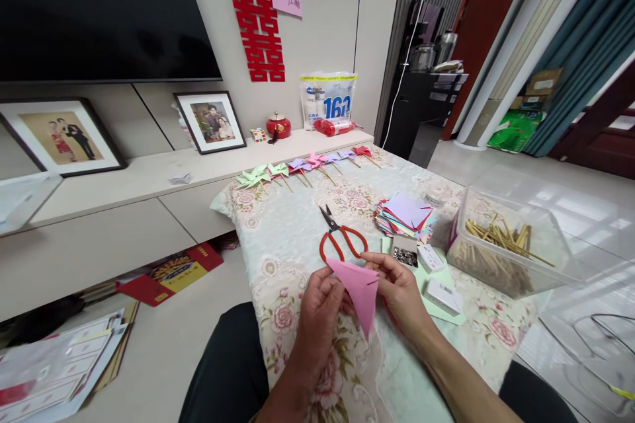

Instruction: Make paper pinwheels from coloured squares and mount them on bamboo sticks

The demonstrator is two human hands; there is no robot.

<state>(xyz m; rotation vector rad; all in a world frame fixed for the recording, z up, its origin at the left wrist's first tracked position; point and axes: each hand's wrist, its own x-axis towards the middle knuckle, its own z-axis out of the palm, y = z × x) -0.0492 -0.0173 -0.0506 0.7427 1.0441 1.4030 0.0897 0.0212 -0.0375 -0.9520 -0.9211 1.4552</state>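
Between my two hands is a pink sheet of paper (361, 291), folded to a triangle with slits showing near its right corner. My left hand (320, 307) grips its left side, thumb on top. At the right corner, my right hand (399, 287) pinches the paper by the slits. Just beyond the paper lie red-handled scissors (340, 234), blades spread slightly and pointing away. Right of them rests a stack of coloured paper squares (404, 211). Near my right hand are an opened small box of metal pins (405, 254) and two white boxes (443, 296) on green paper.
A clear plastic bin (501, 271) of thin sticks stands at the table's right. Several finished paper pinwheels (317, 162) line the far edge of the flowered tablecloth (282, 264). Behind is a cabinet with framed photos (211, 122), a red pot (278, 127) and a plastic bag (327, 99).
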